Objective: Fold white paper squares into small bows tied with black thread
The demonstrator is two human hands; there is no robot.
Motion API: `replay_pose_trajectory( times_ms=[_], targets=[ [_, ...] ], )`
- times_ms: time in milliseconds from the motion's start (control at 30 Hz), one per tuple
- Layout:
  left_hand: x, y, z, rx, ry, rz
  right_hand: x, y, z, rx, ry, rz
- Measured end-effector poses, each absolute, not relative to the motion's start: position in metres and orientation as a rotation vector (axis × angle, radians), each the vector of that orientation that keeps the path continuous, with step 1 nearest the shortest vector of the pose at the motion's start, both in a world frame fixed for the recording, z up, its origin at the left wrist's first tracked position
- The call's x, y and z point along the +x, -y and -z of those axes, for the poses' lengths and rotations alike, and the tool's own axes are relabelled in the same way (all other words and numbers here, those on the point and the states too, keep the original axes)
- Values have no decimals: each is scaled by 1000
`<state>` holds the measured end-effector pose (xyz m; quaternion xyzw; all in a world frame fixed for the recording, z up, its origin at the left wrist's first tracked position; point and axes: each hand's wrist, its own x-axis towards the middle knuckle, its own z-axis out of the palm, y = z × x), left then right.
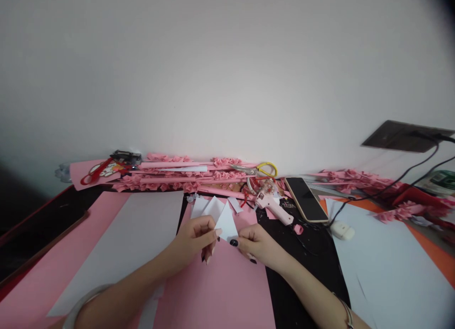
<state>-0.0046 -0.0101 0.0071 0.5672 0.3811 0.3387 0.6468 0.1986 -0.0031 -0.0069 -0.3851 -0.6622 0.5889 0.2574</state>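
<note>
A small piece of white paper [226, 223], folded to a point at the top, is held between both hands above a pink sheet [216, 291]. My left hand [199, 239] pinches its left lower corner between thumb and fingers. At the right lower corner, my right hand [258, 246] grips it with the thumb on top. Just behind it lie other folded white paper pieces [208, 207], partly covered by my left hand and the held piece.
A pink glue gun [273, 208], a phone [306, 199] and a white earbud case [342, 230] lie to the right. Yellow-handled scissors [254, 169] rest on pink paper flower stems [170, 179] along the wall. White sheets [131, 239] flank the work area; black cords [391, 184] hang from an outlet [405, 135].
</note>
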Motion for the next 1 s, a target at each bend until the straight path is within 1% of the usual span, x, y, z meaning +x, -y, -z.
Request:
replay_pose_trajectory(
  times_ms=[100, 233, 400, 700, 1000],
  targets=[
    [-5, 11, -5, 1420, -924, -823, 195, 5, 3, -1019, 1636, -1582],
    [-3, 17, -5, 1788, -986, -837, 188, 10, -3, -981, 1426, -1614],
    [0, 26, -15, 2089, -829, -994, 183, 17, -1, -869, 1367, -1718],
    [2, 28, -12, 2198, -717, -878, 184, 17, 6, -817, 1349, -1827],
    [2, 28, -18, 2095, -750, -814, 186, 16, 6, -802, 1338, -1849]
  ],
)
